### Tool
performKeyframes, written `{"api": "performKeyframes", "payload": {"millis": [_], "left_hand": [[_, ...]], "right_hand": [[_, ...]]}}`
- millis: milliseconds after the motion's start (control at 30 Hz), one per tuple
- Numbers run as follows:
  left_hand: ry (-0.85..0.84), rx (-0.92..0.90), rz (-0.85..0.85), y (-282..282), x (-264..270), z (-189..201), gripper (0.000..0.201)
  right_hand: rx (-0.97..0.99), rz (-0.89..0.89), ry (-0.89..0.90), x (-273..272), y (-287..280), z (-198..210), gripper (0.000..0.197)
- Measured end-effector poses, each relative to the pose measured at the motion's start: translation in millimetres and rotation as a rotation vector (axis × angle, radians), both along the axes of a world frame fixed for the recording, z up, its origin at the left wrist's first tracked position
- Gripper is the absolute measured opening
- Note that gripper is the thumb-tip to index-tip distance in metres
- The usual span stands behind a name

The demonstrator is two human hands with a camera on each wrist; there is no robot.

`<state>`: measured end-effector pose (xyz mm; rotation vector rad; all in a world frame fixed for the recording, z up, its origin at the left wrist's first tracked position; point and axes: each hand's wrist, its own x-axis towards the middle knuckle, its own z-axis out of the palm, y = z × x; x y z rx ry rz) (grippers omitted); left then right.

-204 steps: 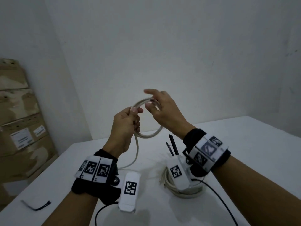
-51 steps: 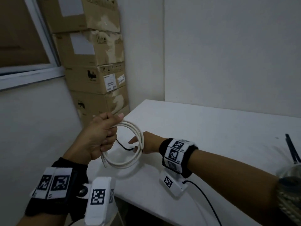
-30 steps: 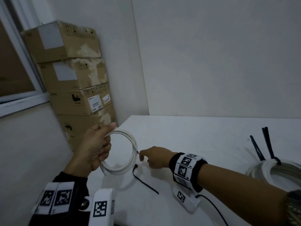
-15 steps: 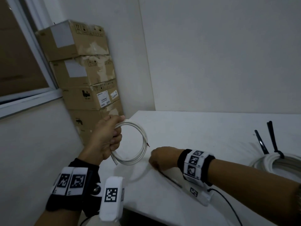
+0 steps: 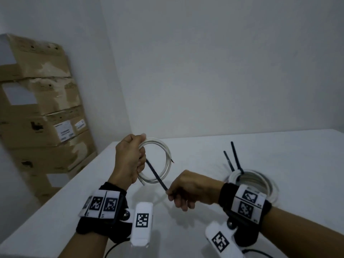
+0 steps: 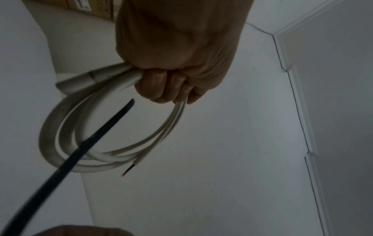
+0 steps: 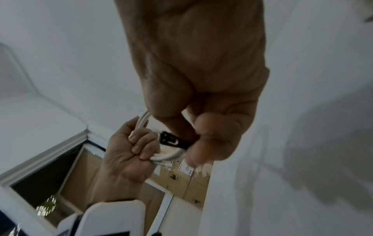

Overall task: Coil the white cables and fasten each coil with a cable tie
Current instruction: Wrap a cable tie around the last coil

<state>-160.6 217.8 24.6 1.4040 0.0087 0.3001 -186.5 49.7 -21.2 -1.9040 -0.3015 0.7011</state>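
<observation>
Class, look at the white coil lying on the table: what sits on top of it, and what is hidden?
Black cable ties stand up from the tabled coil, fastened round its far side. The right hand's wristband covers the coil's near edge.

Dim, flat, greyish light throughout — soft shadows on the worktop [image 5: 242, 211]; both wrist views are motion-blurred, with edges bent by the wide lens.

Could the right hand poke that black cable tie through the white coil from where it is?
Probably yes: the right hand pinches the thin black plastic cable tie, its tip already by the white coiled cable, whose middle looks unobstructed.
</observation>
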Motion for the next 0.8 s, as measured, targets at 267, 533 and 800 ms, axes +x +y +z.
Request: {"api": "performKeyframes", "payload": {"millis": [267, 533, 800], "left_hand": [[-0.006, 0.077, -0.11, -45.8, 1.6, -10.1, 0.03], [0.05, 0.131, -0.176, -58.9, -1.7, -20.9, 0.021], [0.049, 0.114, -0.059, -59.6, 3.8, -37.4, 0.011]], "right_hand": [[0.342, -0.229, -0.066, 2.5, -34.6, 22.4, 0.02], [0.423, -0.303, -0.141, 1.6, -34.1, 22.9, 0.011], [0.624, -0.29, -0.366, -15.8, -31.5, 4.8, 0.013]]}}
